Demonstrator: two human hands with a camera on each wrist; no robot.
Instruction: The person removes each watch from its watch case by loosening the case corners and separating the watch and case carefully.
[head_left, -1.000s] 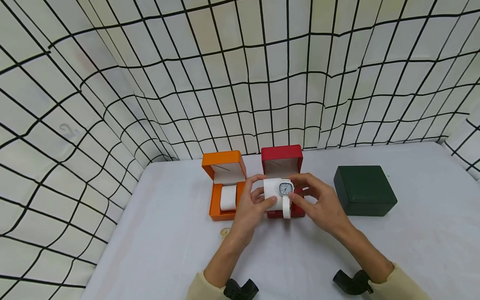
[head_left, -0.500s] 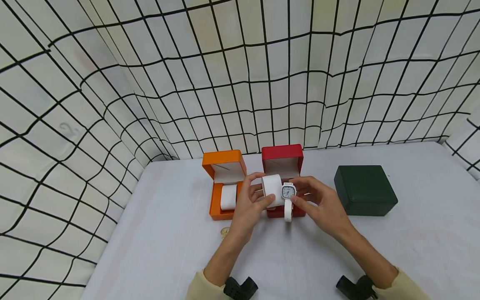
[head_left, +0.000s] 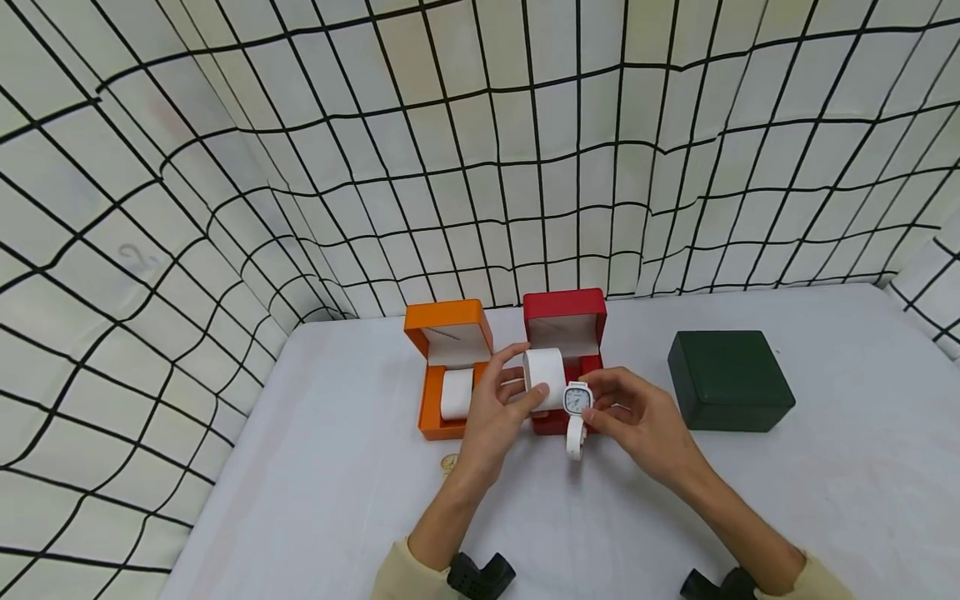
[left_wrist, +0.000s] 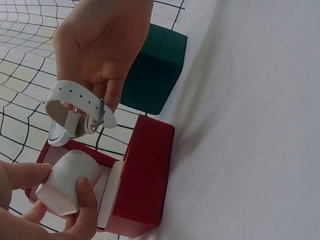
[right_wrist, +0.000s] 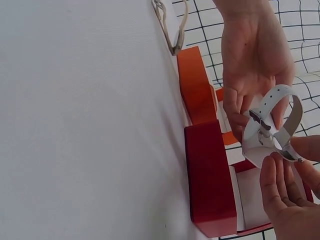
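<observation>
In the head view my left hand (head_left: 491, 421) holds a white watch cushion (head_left: 545, 373) between thumb and fingers. Just right of it, my right hand (head_left: 648, 425) pinches a white wristwatch (head_left: 577, 402) by its case, and the strap hangs down. Watch and cushion are separate; the left wrist view shows the strap (left_wrist: 80, 95) buckled into a loop above the bare cushion (left_wrist: 70, 175). Behind both hands stands a red watch box (head_left: 564, 306), lid up, its base partly covered by them. In the right wrist view the strap loop (right_wrist: 277, 95) overlaps the cushion.
An orange watch box (head_left: 447, 317) stands open on the left with a white cushion (head_left: 457, 395) inside. A closed dark green box (head_left: 731, 379) sits right. A gold-coloured watch (head_left: 448, 462) lies partly behind my left forearm. Black wire grid (head_left: 577, 125) borders the white-covered table (head_left: 337, 467).
The white watch has come off the cushion's right end and moved down, towards me, with my right hand. My left hand keeps the cushion nearly in place, tilted slightly.
</observation>
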